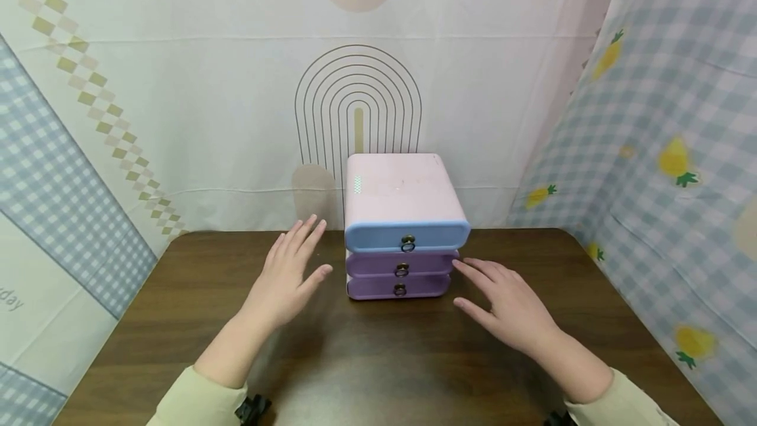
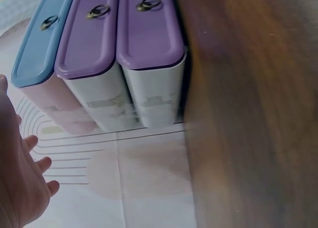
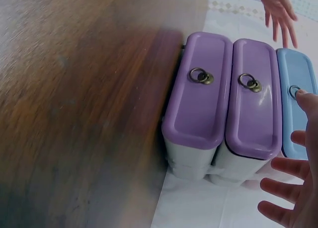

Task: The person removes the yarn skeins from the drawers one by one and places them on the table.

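In the head view, my left hand point(image 1: 286, 284) hovers left of the drawer stack point(image 1: 402, 189), fingers straight and slightly fanned, thumb out to the side, gripping nothing. My right hand point(image 1: 505, 301) is on the other side, fingers gently bent and loose, holding nothing; one fingertip overlaps the stack's right edge, and I cannot tell whether it touches. The stack stands upright near the back of the dark wooden table point(image 1: 390, 373), before a patterned cloth point(image 1: 230, 97): a pale pink top, a blue drawer point(image 1: 375, 237) above two purple ones, each with a ring pull point(image 1: 408, 243).

In the left wrist view, the stack appears turned sideways, its pale sides showing, and my left fingers are spread apart from it.

In the right wrist view, my right fingers are parted, the thumb overlapping the blue drawer's ring; contact is unclear
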Motion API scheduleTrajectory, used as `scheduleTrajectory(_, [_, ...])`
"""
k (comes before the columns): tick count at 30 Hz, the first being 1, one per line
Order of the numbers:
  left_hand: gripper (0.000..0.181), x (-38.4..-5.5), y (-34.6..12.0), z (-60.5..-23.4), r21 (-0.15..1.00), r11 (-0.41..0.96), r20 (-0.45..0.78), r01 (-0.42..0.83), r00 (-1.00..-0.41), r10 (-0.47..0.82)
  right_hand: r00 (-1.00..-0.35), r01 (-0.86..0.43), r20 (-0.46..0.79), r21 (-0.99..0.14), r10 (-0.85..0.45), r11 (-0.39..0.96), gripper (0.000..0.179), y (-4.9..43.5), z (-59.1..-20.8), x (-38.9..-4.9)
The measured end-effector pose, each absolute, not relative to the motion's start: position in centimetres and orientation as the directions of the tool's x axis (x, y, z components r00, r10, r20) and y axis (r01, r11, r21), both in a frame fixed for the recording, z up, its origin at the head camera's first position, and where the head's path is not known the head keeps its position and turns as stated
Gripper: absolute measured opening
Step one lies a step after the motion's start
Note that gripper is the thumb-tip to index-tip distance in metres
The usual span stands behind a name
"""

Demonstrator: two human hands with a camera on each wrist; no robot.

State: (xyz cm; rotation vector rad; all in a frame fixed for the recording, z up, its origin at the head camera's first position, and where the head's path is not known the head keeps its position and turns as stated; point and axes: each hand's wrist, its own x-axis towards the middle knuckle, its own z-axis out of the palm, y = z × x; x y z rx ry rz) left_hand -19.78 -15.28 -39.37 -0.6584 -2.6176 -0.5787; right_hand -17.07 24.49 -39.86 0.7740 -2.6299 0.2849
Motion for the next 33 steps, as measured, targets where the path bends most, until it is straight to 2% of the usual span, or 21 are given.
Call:
scheduleTrajectory(13, [0.068,-21.4,-15.1,-38.6,0.397,0.766,0.424,0.506,-0.841,0.336,-0.787,-0.560,0.428,-0.194,-0.444,0.806,0.056,21.9,-39.6,-17.5])
scheduleTrajectory(21, [0.065,-22.3,-14.9,-38.4,0.401,0.762,0.414,0.508,-0.843,0.343,-0.782,-0.568,0.453,-0.235,-0.428,0.789,0.051,20.5,-39.7,-18.0])
scheduleTrajectory(33, [0.065,-24.1,-14.4,-36.7,0.392,0.769,0.408,0.506,-0.844,0.348,-0.817,-0.536,0.430,-0.323,-0.383,0.780,0.051,18.7,-39.0,-18.8])
